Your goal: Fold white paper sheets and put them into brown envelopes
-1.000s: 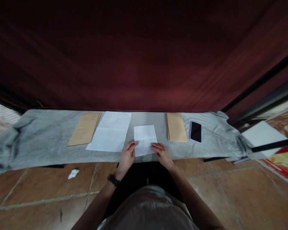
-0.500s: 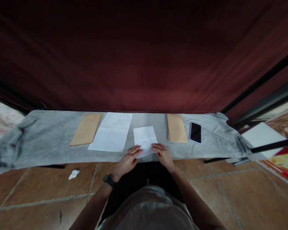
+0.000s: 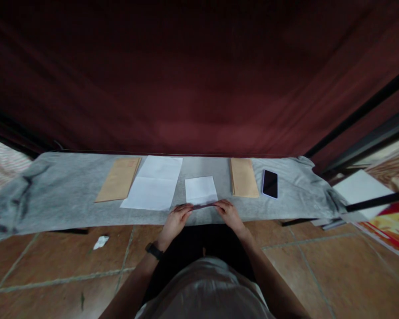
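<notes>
A small white sheet of paper [image 3: 201, 189] lies in front of me on the grey cloth, its near edge lifted and bent up. My left hand [image 3: 178, 217] grips the left end of that raised edge, fingers closed on it. At the right end my right hand [image 3: 228, 213] pinches the same edge. The lifted part shows as a thin dark strip between the hands. Left of it lies a larger white sheet [image 3: 154, 184] with a crease across it, touching a stack of brown envelopes [image 3: 118, 179].
More brown envelopes [image 3: 244, 178] lie to the right, beside a phone [image 3: 270, 184] with a dark screen. The grey cloth [image 3: 66, 190] covers a narrow bench. A dark red curtain [image 3: 199, 97] hangs behind it. A crumpled white scrap [image 3: 101, 242] is on the tiled floor.
The near part of the small sheet lay flat under both hands; now its edge is raised between them. Both hands have gone from resting flat to gripping the paper.
</notes>
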`<state>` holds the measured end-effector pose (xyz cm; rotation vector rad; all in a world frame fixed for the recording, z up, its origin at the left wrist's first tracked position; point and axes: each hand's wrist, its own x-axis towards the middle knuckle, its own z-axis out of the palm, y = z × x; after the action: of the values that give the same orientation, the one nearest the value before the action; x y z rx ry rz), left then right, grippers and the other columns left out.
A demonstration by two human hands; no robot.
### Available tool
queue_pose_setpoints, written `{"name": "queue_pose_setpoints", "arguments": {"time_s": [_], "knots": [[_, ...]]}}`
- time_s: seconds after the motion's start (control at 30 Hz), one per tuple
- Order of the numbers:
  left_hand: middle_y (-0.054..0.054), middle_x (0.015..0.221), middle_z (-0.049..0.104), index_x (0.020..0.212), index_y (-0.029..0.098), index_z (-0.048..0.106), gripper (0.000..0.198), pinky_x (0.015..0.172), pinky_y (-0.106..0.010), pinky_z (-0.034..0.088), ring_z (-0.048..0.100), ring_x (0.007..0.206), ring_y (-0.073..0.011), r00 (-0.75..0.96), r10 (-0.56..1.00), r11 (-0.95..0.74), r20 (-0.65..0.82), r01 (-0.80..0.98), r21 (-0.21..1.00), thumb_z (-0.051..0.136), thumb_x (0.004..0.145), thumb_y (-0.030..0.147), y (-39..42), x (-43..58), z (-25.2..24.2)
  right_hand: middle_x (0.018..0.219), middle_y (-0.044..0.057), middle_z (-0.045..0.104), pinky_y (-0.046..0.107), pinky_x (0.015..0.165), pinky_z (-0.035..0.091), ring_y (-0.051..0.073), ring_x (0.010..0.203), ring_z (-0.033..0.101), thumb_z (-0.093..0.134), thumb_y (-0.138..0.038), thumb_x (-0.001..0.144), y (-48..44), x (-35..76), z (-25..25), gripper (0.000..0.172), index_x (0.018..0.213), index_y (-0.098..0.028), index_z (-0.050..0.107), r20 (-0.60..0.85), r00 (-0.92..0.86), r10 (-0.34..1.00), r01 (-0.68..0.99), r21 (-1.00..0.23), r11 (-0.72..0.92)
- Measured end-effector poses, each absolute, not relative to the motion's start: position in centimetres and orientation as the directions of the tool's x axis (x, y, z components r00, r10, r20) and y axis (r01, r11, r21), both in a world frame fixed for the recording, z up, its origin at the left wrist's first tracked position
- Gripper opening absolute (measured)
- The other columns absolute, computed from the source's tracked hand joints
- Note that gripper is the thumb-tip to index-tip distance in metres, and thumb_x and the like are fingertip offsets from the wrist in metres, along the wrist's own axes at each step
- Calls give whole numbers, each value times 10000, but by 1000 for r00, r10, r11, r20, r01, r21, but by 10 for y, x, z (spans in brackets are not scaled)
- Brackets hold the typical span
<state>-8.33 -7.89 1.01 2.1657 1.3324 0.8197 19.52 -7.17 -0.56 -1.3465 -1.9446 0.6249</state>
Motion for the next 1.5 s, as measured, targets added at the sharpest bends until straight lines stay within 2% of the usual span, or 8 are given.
{"name": "queue_pose_setpoints", "arguments": {"time_s": [0.2, 0.3, 0.43, 0.63, 0.9, 1.13, 1.3, 1.5], "knots": [[-66, 1170, 740, 1106, 230, 735, 334, 1028, -419, 507, 664, 1122, -227, 290, 935, -346, 204, 624, 700, 475, 1002, 412, -82, -77, 18, 1137, 50, 742, 390, 987, 533, 215, 1071, 679, 576, -250, 953, -71, 192, -3, 247, 1165, -251, 704, 263, -202, 943, 622, -710, 331], [-74, 1061, 762, 1048, 215, 739, 353, 911, -379, 544, 696, 997, -230, 183, 972, -232, 146, 667, 708, 468, 998, 436, -75, -71, 20, 1211, 58, 719, 414, 1011, 524, 224, 1110, 670, 551, -265, 962, -71, 190, -1, 303, 1245, -251, 657, 270, -146, 952, 617, -727, 301], [-55, 873, 752, 964, 199, 729, 331, 729, -296, 524, 691, 796, -198, 45, 996, -85, 75, 706, 703, 492, 984, 429, -67, -62, 21, 1166, 78, 730, 390, 968, 545, 226, 1038, 694, 512, -266, 971, -66, 185, -1, 317, 1258, -224, 641, 253, -58, 966, 628, -743, 232], [-30, 771, 700, 953, 192, 707, 277, 628, -256, 437, 641, 685, -167, -29, 998, -19, 62, 755, 655, 514, 978, 389, -59, -55, 22, 1209, 123, 703, 436, 1002, 499, 262, 1083, 661, 466, -241, 983, -60, 172, -6, 376, 1337, -172, 571, 284, -8, 959, 754, -629, 192], [-34, 806, 712, 986, 196, 702, 266, 621, -250, 405, 640, 711, -168, -87, 995, 47, 41, 808, 587, 504, 987, 374, -43, -46, 28, 1182, 173, 688, 458, 1003, 436, 302, 1108, 619, 449, -228, 996, -47, 160, -4, 426, 1406, -124, 498, 265, 35, 964, 863, -495, 105], [-58, 895, 731, 1178, 212, 657, 288, 654, -268, 435, 673, 795, -202, -162, 987, 127, 13, 814, 566, 551, 956, 361, -32, -41, 30, 1171, 176, 684, 454, 980, 420, 314, 1095, 614, 473, -240, 982, -34, 156, 1, 406, 1372, -144, 534, 191, 65, 979, 896, -443, 27], [-38, 832, 694, 1347, 193, 558, 454, 642, -275, 442, 654, 730, -196, -211, 977, 137, 29, 728, 672, 561, 951, 414, -23, -43, 25, 1149, 174, 690, 445, 972, 415, 302, 1062, 624, 447, -248, 987, -25, 155, -2, 399, 1365, -155, 535, 204, 71, 976, 899, -438, 26], [-1, 754, 635, 1362, 157, 535, 514, 642, -266, 459, 609, 684, -165, -171, 982, 21, 82, 532, 847, 522, 956, 471, -24, -50, 18, 1161, 176, 691, 447, 978, 412, 304, 1069, 627, 465, -232, 976, -14, 153, -3, 397, 1360, -160, 535, 210, 82, 974, 899, -439, 19]]}}
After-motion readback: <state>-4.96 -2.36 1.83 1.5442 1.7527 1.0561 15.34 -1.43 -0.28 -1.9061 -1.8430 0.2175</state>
